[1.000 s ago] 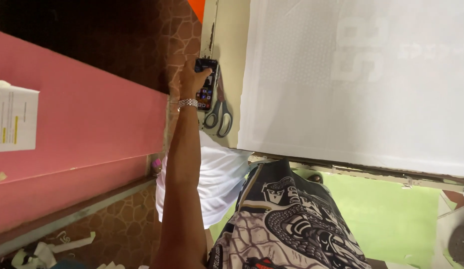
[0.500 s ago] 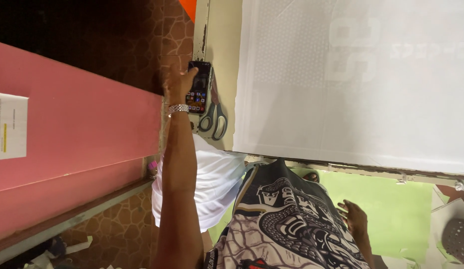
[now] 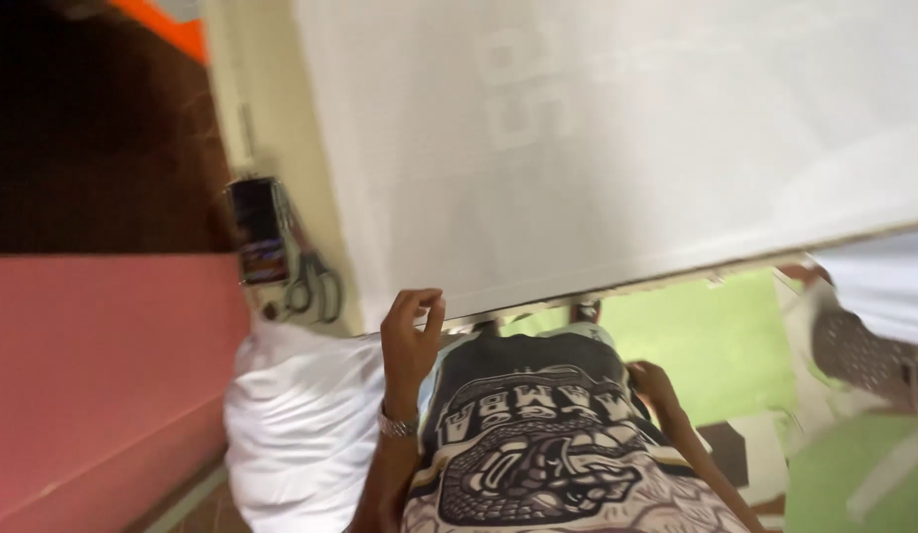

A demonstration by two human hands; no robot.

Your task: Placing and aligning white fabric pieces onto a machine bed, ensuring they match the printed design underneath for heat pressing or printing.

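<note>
A: What is nearest to the camera?

B: The person's patterned black-and-white shirt [image 3: 548, 444], and beside it a heap of white cloth [image 3: 301, 424] hanging off the near edge of the worktop [image 3: 232, 89].

A: And the hands?

B: The left hand [image 3: 411, 331], with a wristwatch [image 3: 397, 426] on its wrist, is raised at the near edge of a large white fabric sheet [image 3: 626, 148]. Its fingers [image 3: 419, 299] are curled loosely, narrow, holding nothing, the tips just beside the sheet's edge. The right hand [image 3: 654, 380] is low by the shirt, under that edge; I cannot tell how its fingers stand, since the picture is blurred.

A: What lies farther off?

B: A phone [image 3: 259, 232] lies on the worktop's left strip, free of both hands, with scissors [image 3: 316, 286] touching it. The sheet covers the rest of the worktop. Left is a pink surface [image 3: 104, 375]; right, green floor [image 3: 715, 345].
</note>
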